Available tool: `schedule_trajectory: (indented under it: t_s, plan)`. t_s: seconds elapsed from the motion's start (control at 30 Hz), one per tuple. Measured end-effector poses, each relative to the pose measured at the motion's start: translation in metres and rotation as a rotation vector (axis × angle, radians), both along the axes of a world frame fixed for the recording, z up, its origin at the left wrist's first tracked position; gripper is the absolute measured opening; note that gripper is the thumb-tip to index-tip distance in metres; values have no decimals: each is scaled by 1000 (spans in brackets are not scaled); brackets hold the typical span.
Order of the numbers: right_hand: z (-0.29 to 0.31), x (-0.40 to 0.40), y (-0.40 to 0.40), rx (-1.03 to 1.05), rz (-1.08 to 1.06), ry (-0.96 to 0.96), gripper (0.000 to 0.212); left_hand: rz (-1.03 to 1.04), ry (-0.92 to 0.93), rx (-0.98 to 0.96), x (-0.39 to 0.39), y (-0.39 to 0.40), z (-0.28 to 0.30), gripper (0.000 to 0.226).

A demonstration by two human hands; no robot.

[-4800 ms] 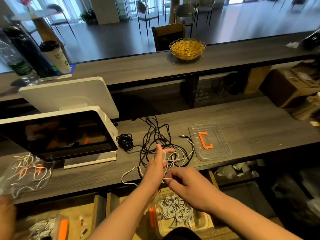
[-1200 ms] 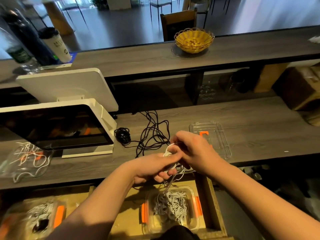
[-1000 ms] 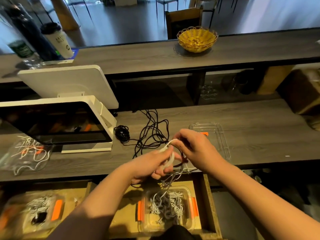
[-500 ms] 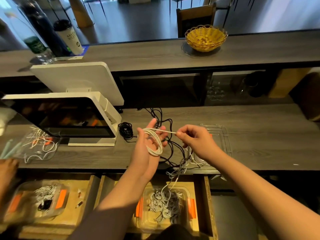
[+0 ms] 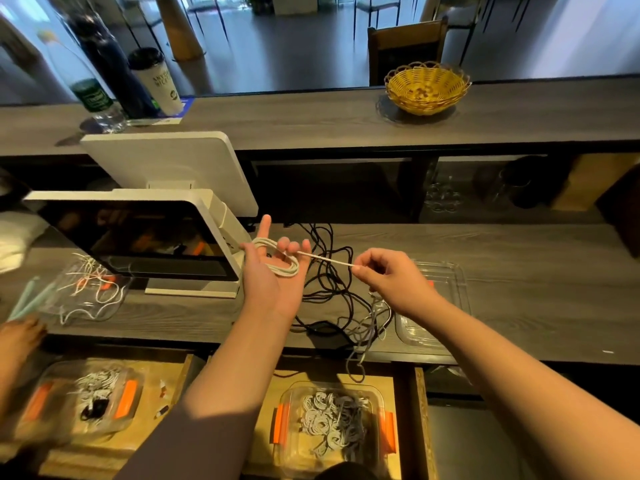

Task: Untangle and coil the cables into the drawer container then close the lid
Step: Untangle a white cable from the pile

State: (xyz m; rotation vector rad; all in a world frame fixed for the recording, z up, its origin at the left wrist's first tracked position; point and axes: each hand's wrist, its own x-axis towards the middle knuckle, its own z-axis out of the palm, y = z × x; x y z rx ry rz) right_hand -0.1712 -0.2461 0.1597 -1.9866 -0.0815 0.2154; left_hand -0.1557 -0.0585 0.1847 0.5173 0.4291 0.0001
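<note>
My left hand (image 5: 268, 289) is raised palm-up over the counter, index finger straight. A white cable (image 5: 289, 269) is looped in a coil round its thumb and curled fingers. My right hand (image 5: 391, 280) pinches the same cable's free strand and holds it taut to the right. The rest of the strand hangs down toward the open drawer (image 5: 420, 427). There a clear container (image 5: 377, 389) with orange clips holds several coiled white cables. Tangled black cables (image 5: 332, 289) lie on the counter between my hands. The clear lid (image 5: 453, 282) lies behind my right hand, partly hidden.
A white point-of-sale screen (image 5: 138, 237) stands left of my hands. Another clear lid with loose white cables (image 5: 86, 292) lies at the far left, near another person's hand (image 5: 17, 337). A second container (image 5: 86, 400) sits in the left drawer. A yellow basket (image 5: 427, 86) is on the upper shelf.
Earlier both hands worked close together at the counter's front edge. My left hand has since lifted with the coil round it, and my right hand has drawn the strand taut to the right.
</note>
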Motion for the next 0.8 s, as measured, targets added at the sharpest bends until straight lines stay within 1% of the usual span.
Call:
schedule_trajectory:
  t_s: [0.27,0.4,0.5,0.57,0.67,0.7,0.8]
  plan:
    - [-13,19,-4,-183,-17,25,6,89,-21,157,36,35,-4,58]
    - [-18,28,-5,-235,-3,58,6,137,3,338,50,51,-12,60]
    - [-18,35,-1,-300,20,50,7,128,23,504,55,59,-23,59]
    - [-20,39,2,-377,56,40,9,105,35,673,58,65,-31,56]
    - [-21,43,0,-445,85,29,11,28,34,1071,58,72,-39,52]
    - [-21,44,-1,-445,84,33,12,-21,38,1203,57,73,-40,51]
    - [-18,46,-1,-446,89,21,13,-206,42,1519,58,73,-41,46]
